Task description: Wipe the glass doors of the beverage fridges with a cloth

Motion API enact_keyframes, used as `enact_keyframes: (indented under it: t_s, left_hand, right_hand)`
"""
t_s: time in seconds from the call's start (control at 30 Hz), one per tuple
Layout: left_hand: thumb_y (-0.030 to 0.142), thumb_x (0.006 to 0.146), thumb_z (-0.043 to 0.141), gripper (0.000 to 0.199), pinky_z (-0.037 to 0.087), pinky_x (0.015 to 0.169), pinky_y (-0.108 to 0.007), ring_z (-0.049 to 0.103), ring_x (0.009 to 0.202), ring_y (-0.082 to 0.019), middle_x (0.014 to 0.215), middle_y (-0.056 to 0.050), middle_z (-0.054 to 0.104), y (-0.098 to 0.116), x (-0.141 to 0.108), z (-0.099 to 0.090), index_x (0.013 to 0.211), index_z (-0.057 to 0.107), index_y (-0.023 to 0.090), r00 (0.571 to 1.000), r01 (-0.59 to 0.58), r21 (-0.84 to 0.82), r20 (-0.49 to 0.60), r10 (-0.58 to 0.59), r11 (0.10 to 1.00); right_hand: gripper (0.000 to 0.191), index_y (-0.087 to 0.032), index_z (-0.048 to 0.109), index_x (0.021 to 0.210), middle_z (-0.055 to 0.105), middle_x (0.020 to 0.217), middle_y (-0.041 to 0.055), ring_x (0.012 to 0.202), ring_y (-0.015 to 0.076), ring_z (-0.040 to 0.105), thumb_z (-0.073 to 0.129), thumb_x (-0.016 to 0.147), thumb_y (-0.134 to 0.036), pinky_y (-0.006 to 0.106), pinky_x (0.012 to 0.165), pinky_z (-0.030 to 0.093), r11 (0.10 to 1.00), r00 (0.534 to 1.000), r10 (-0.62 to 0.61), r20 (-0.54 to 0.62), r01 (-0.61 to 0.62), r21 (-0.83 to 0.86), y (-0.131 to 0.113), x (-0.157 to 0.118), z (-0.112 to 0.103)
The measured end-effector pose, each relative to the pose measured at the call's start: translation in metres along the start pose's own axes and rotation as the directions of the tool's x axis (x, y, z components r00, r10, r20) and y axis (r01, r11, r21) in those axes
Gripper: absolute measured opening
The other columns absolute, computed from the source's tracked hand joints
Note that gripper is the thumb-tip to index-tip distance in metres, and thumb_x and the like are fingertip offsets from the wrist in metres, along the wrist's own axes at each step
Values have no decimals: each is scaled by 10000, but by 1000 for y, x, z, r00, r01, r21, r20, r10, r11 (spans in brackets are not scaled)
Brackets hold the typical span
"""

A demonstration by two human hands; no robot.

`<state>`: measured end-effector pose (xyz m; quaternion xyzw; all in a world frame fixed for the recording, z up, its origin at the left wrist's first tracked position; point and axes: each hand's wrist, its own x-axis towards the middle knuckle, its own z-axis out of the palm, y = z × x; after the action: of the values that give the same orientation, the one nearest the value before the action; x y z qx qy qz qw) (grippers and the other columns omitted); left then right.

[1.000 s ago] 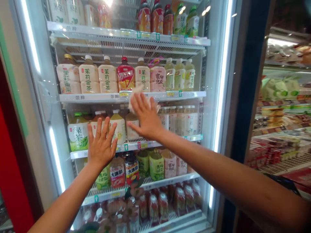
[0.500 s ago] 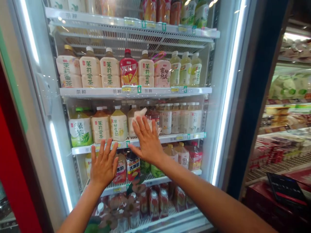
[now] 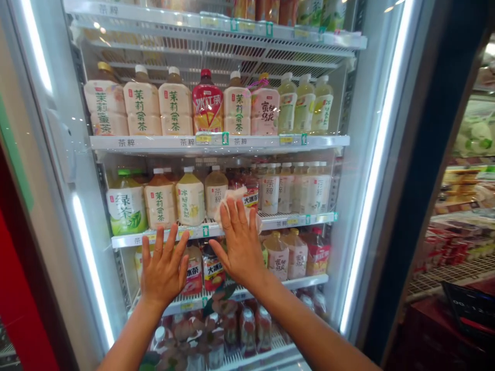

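My right hand (image 3: 242,247) lies flat over a thin white cloth (image 3: 235,193), pressing it to the glass door (image 3: 216,158) of a lit drinks cooler. The cloth looks crumpled and sticks out past the fingertips and to their right; the rest is hidden under the hand. Lower and to the left, my left hand (image 3: 164,268) rests against the glass with fingers spread and nothing in it. Behind the glass, near the cloth, stand a tea bottle (image 3: 215,193) with a pale label and a dark bottle (image 3: 251,190).
Shelves of bottles (image 3: 174,111) fill the cooler. Bright light strips (image 3: 381,154) run down both sides. A recessed handle (image 3: 61,147) is at the left. On the right are a stocked open shelf (image 3: 456,226) and a dark device with a lit timer (image 3: 469,306).
My right hand and the cloth have shifted slightly right and down across the glass. The left hand stays in nearly the same place. The view has moved a little closer.
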<state>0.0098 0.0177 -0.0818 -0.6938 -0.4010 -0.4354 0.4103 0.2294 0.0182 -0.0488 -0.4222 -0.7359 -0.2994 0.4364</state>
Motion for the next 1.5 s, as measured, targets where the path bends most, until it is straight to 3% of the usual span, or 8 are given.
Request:
enact_keyframes:
  t_s: [0.23, 0.47, 0.73, 0.93, 1.1, 1.23, 1.3, 1.5]
  left_hand:
    - [317, 953, 567, 762, -29, 1321, -546, 83, 1603, -258, 1702, 36, 176, 0, 0, -2, 1621, 205, 374, 1000, -6, -14, -28, 6, 1000]
    - [288, 947, 599, 692, 1, 1311, -563, 118, 1605, -266, 1709, 12, 200, -1, 2, -1, 1577, 333, 395, 996, -42, -43, -85, 38, 998]
    - [259, 935, 637, 696, 23, 1306, -575, 153, 1601, -269, 1695, -2, 245, -1, 2, -1, 1564, 365, 383, 995, -33, -69, -97, 26, 997]
    - [222, 899, 683, 761, 17, 1313, -554, 150, 1599, -276, 1697, -24, 240, -1, 3, -3, 1572, 359, 367, 995, -51, -37, -92, 48, 998]
    - [202, 876, 698, 805, 36, 1312, -563, 160, 1592, -296, 1697, -39, 237, -4, 3, -4, 1581, 343, 358, 994, -76, 7, -77, 76, 997]
    - [186, 870, 688, 806, 63, 1302, -589, 187, 1585, -313, 1689, -59, 255, -6, 2, -2, 1582, 344, 344, 989, -101, 30, -102, 103, 994]
    - [185, 864, 695, 804, 64, 1302, -587, 194, 1583, -317, 1681, -79, 272, -7, 2, 0, 1578, 358, 330, 990, -101, 15, -98, 102, 995]
    - [180, 867, 671, 783, 102, 1277, -651, 210, 1579, -330, 1679, -80, 284, -7, 1, 4, 1571, 365, 337, 986, -110, -8, -130, 108, 994]
  right_hand:
    - [831, -161, 54, 1662, 287, 1673, 51, 1602, 214, 64, 454, 1005, -475, 529, 1338, 124, 986, 990, -139, -2, 138, -91, 3, -152, 56]
    - [825, -188, -103, 1649, 18, 1733, 112, 1606, 326, 20, 378, 1045, -478, 691, 1261, 159, 987, 978, 157, -137, -161, -21, 33, -8, -2]
    - [674, -202, 386, 1582, 360, 1658, -10, 1609, 186, 80, 410, 1029, -586, 425, 1329, 1, 865, 874, -480, 80, 486, -125, 75, -153, 33]
    - [846, -163, -46, 1650, 57, 1727, 110, 1605, 284, 37, 329, 1044, -618, 627, 1291, 91, 977, 993, -82, -81, 64, -205, 152, -27, -42]
    - [733, -122, 258, 1614, 200, 1677, 140, 1563, 283, 216, 440, 1035, -532, 586, 1243, 295, 875, 982, -162, -93, 99, -474, 92, -38, -27]
    - [474, -83, 645, 1311, 684, 1354, 162, 1270, 128, 649, 331, 1080, -352, 353, 940, 614, 181, 483, -850, 210, 642, -745, 66, -100, -1]
    - [473, -174, 517, 1464, 408, 1600, 15, 1455, 80, 429, 336, 1083, -387, 328, 1172, 422, 120, 326, -913, 244, 788, -604, 75, -89, -5]
    - [897, -113, 240, 1626, 172, 1721, 103, 1612, 269, -3, 428, 980, -706, 538, 1315, 78, 820, 862, -495, 112, 506, -267, 87, 24, -32]
